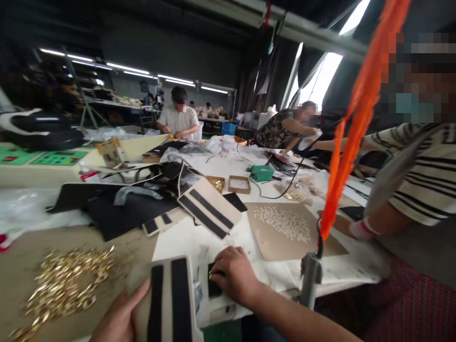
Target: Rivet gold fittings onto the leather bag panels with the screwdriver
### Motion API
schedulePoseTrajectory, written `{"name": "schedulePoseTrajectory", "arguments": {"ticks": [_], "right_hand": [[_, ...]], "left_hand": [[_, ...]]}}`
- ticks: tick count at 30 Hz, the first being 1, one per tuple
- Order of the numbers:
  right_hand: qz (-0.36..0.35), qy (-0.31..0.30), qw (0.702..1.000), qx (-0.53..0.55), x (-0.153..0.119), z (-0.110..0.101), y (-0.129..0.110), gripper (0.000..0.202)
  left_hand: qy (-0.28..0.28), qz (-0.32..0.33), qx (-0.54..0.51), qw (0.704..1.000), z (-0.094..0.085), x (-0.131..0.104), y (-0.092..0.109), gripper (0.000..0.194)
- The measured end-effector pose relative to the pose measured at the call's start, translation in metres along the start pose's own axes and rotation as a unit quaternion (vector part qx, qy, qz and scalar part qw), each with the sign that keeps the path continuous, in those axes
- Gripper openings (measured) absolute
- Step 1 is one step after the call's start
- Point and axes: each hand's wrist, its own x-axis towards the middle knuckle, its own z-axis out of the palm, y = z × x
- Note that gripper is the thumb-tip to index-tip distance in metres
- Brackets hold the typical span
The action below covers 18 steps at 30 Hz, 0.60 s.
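My left hand [123, 311] grips the edge of a cream panel with two black strips [181, 299] at the bottom centre, its thumb lying along the side. To the right, my right hand [235, 275] is closed over a small black pad [214, 284] near the table's front edge; a small gold glint shows at its fingertips, but what they hold is hidden. Beyond the hands lies another cream panel with black strips [211, 207]. A heap of gold metal pieces [67, 285] is spread on brown board at the left.
Small white pieces [285, 223] cover a brown sheet [263, 247]. Black sheets [124, 209], small boxes [239, 184] and a green box [261, 173] lie farther back. An orange strip [356, 118] hangs above a metal post [310, 280]. A person in stripes [420, 175] stands at right; others work behind.
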Motion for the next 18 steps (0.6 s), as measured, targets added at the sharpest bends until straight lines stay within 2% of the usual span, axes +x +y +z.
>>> {"name": "schedulePoseTrajectory", "arguments": {"ticks": [1, 2, 7, 14, 18], "right_hand": [[-0.015, 0.000, 1.000, -0.015, -0.002, 0.000, 0.000, 0.003], [-0.030, -0.001, 0.999, -0.029, -0.003, 0.000, 0.000, 0.004], [-0.092, -0.024, 0.993, -0.076, -0.006, 0.002, 0.006, 0.012], [-0.067, -0.007, 0.998, 0.000, -0.012, 0.008, 0.020, 0.011], [-0.055, -0.013, 0.998, -0.006, -0.010, 0.008, 0.021, 0.010]], "left_hand": [[-0.001, 0.006, -0.007, 1.000, -0.004, -0.004, -0.003, 0.070], [-0.017, 0.011, -0.005, 1.000, -0.007, -0.007, -0.006, 0.068], [-0.074, 0.033, -0.010, 0.997, -0.009, -0.012, -0.014, 0.044], [-0.089, 0.048, -0.021, 0.995, -0.011, -0.013, -0.019, 0.043], [-0.091, 0.049, -0.015, 0.995, -0.013, -0.011, -0.020, 0.041]]}}
